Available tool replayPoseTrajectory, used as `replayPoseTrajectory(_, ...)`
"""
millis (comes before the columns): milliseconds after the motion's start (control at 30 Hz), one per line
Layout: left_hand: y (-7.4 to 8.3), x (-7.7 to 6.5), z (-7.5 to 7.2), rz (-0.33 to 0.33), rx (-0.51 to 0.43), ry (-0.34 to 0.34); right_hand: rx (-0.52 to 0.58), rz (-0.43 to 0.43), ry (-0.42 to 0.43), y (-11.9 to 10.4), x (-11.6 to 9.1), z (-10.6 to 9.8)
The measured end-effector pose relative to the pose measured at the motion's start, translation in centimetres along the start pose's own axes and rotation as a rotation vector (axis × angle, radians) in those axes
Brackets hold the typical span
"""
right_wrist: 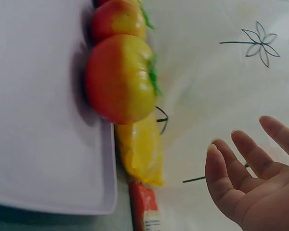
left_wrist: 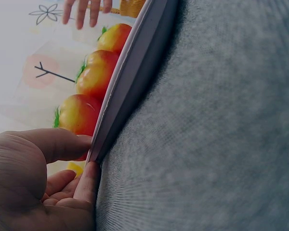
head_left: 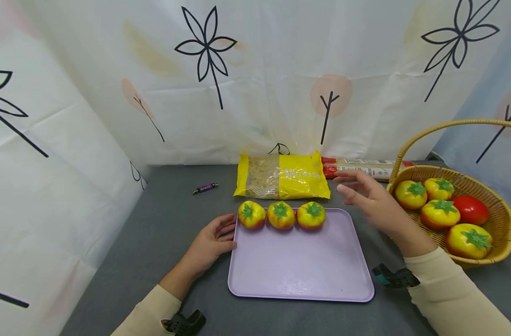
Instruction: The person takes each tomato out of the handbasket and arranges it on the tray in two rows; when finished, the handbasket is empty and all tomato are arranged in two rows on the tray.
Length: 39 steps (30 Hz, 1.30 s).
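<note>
A lilac tray (head_left: pixel 301 266) lies on the dark grey tabletop with three yellow-red toy tomatoes (head_left: pixel 281 215) in a row along its far edge. At the tray's left side, my left hand (head_left: pixel 211 242) holds the rim, thumb tip on top and a fingertip against the outer side (left_wrist: pixel 89 180). My right hand (head_left: pixel 373 200) hovers, fingers spread and slightly bent, holding nothing, between the tray's far right corner and a wicker basket (head_left: pixel 505 214). Inside the basket lie several more toy tomatoes (head_left: pixel 469 240), one of them plain red (head_left: pixel 470 209).
Behind the tray lies a yellow pasta bag (head_left: pixel 303 177). A red-ended long packet (head_left: pixel 364 168) sits to its right, partly hidden by the right hand. A small purple wrapped candy (head_left: pixel 205 188) lies at far left. Patterned white cloth (head_left: pixel 259 93) hangs behind the table.
</note>
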<state>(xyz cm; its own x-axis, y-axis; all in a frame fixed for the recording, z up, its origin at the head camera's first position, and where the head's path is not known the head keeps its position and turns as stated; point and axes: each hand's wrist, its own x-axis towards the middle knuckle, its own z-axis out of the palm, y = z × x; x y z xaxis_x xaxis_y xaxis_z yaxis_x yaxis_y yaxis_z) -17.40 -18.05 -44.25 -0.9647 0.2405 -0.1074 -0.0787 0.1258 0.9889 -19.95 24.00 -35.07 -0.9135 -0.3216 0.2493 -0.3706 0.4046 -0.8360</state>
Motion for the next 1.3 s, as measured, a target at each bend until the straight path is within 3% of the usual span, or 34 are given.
replayPoseTrajectory(667,0.2,-0.1,-0.1,0.007,0.004,-0.016,0.542,-0.168,0.181,0.6,-2.0,-6.0)
replayPoseTrajectory(1067,0.4,-0.1,0.0,-0.005,0.010,-0.012,0.562,-0.159,0.306,2.2,-3.0,-9.0)
replayPoseTrajectory(1300,0.5,-0.2,0.0,0.001,0.011,-0.016,0.485,-0.069,0.406,3.5,-3.5,-10.1)
